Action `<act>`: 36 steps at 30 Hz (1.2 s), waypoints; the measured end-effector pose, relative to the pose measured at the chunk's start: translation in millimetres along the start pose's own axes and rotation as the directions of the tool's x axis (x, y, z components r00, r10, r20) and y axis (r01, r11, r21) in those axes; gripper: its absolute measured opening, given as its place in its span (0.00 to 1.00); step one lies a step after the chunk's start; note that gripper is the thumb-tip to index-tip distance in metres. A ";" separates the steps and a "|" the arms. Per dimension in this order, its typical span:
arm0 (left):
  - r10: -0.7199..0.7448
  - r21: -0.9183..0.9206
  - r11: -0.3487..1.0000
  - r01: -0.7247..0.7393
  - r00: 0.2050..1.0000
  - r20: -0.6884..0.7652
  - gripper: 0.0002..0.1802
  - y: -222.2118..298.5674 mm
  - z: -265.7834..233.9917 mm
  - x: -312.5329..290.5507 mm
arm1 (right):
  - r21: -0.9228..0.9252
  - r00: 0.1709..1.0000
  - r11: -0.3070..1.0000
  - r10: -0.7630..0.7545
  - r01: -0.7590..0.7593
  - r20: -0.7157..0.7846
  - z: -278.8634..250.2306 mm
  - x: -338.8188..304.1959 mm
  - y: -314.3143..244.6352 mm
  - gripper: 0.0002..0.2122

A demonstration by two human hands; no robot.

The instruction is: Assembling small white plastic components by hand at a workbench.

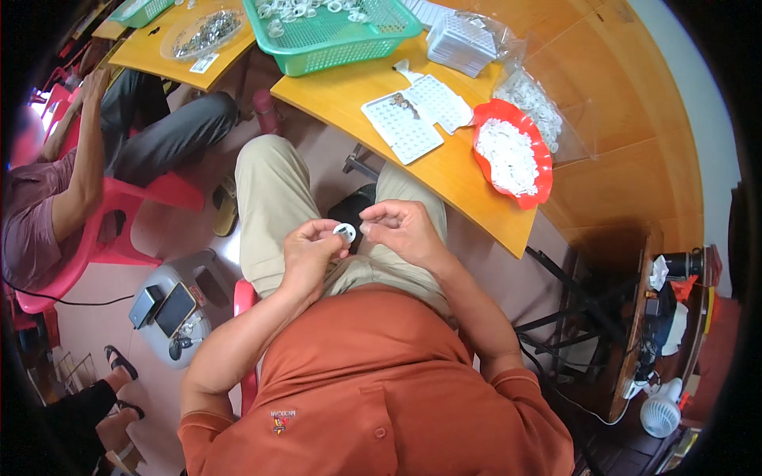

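Observation:
Over my lap, my left hand [309, 252] pinches a small white round plastic part [345, 232] between thumb and fingers. A dark spot shows in the part's middle. Just to its right is my right hand [403, 235], thumb and fingertips drawn together, a small gap away from the part. Whatever those fingertips hold, if anything, is too small to make out. On the table [476, 218] ahead lies a white tray [402, 127] with rows of small round places and a few brownish bits at its top. Another white sheet of round places [441, 103] lies beside it.
A red wavy-rimmed dish [545, 170] heaped with small white pieces stands near the table's right edge. Behind it are a bag of clear parts [530, 103] and stacked clear trays [462, 44]. A green basket [333, 49] holds white rings. To my left a person [71, 182] sits.

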State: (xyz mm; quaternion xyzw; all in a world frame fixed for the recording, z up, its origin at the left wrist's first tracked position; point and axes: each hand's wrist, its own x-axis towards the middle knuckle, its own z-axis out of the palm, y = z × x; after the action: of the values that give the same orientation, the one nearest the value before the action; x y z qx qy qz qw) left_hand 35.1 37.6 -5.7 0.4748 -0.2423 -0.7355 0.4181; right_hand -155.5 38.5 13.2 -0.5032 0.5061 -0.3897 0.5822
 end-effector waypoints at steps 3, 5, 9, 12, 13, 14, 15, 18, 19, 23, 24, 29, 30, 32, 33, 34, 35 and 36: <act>0.011 -0.015 1.000 -0.011 1.000 0.018 0.11 -4.2 -3.9 2.4 | -0.183 0.988 0.983 -0.050 0.023 -0.144 -20.4 -1.5 -24.7 0.08; 0.012 -0.024 1.000 -0.011 0.999 0.038 0.10 -2.7 -1.1 1.3 | -0.366 0.951 0.927 -0.186 0.086 -0.247 -45.6 3.8 -24.5 0.08; 0.023 0.031 0.999 -0.024 0.999 0.031 0.09 -0.9 -1.5 0.4 | -0.622 0.912 0.782 -0.237 -0.026 -0.335 -69.7 20.7 -54.6 0.10; 0.022 0.045 0.999 -0.023 0.999 0.030 0.09 -5.1 -3.2 1.9 | -0.692 0.893 0.722 -0.305 -0.009 -0.331 -82.0 43.9 -57.7 0.10; 0.020 0.047 0.999 -0.021 0.999 0.035 0.09 -3.5 -2.6 0.6 | -0.729 0.878 0.684 -0.359 0.018 -0.316 -86.3 52.7 -57.8 0.11; 0.026 0.047 0.998 -0.028 0.999 0.035 0.09 -5.2 -3.3 1.0 | -0.764 0.879 0.645 -0.366 0.004 -0.304 -91.1 61.5 -57.9 0.11; 0.028 0.023 0.999 -0.029 0.999 0.046 0.09 -7.3 -3.8 2.3 | -0.765 0.879 0.644 -0.371 0.011 -0.300 -93.1 69.7 -59.2 0.11; 0.035 -0.017 0.999 -0.034 0.998 0.059 0.09 -9.4 -5.1 3.7 | -0.856 0.899 0.512 -0.337 -0.073 -0.279 -97.0 91.3 -62.0 0.11; 0.037 -0.003 0.999 -0.037 0.998 0.060 0.09 -9.7 -6.0 3.9 | -0.856 0.901 0.513 -0.337 -0.067 -0.272 -97.0 97.8 -63.3 0.11; 0.040 0.021 0.999 -0.041 0.997 0.065 0.09 -5.8 -4.6 2.3 | -0.903 0.925 0.387 -0.238 -0.188 -0.294 -98.7 114.6 -64.8 0.10; 0.040 0.020 0.999 -0.041 0.997 0.061 0.09 -5.8 -5.1 2.9 | -0.908 0.927 0.373 -0.235 -0.191 -0.291 -99.8 117.8 -63.5 0.10; 0.043 0.019 0.999 -0.044 0.998 0.055 0.09 -1.7 -2.6 2.4 | -0.918 0.935 0.348 -0.221 -0.191 -0.278 -105.5 125.1 -57.7 0.09; 0.043 0.017 0.999 -0.044 0.998 0.054 0.09 -1.3 -2.3 2.1 | -0.922 0.936 0.341 -0.224 -0.185 -0.271 -105.7 124.9 -58.0 0.09; 0.035 0.014 0.999 -0.036 0.998 0.059 0.09 0.1 -1.4 2.4 | -0.926 0.937 0.334 -0.230 -0.178 -0.263 -105.9 124.1 -59.5 0.09; 0.037 0.014 0.999 -0.038 0.998 0.057 0.09 0.0 -1.5 2.4 | -0.926 0.937 0.338 -0.235 -0.170 -0.258 -104.9 123.0 -59.0 0.09; 0.044 -0.001 0.999 -0.044 0.997 0.067 0.09 0.2 -1.5 2.5 | -0.926 0.937 0.342 -0.241 -0.161 -0.252 -103.9 122.9 -59.3 0.08; 0.054 -0.017 0.998 -0.053 0.996 0.077 0.09 1.1 -1.8 3.0 | -0.926 0.938 0.343 -0.244 -0.155 -0.248 -102.6 124.3 -60.5 0.08; 0.056 -0.017 0.998 -0.055 0.996 0.074 0.09 -0.1 -2.3 3.1 | -0.947 0.943 0.286 -0.246 -0.149 -0.223 -104.1 124.4 -58.0 0.08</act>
State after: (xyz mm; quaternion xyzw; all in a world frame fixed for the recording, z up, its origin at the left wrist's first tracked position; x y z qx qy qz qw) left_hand 36.5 35.2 -8.4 0.4369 -0.2654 -0.7426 0.4327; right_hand -231.6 -112.2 47.5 -0.6934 0.7103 -0.1049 0.0607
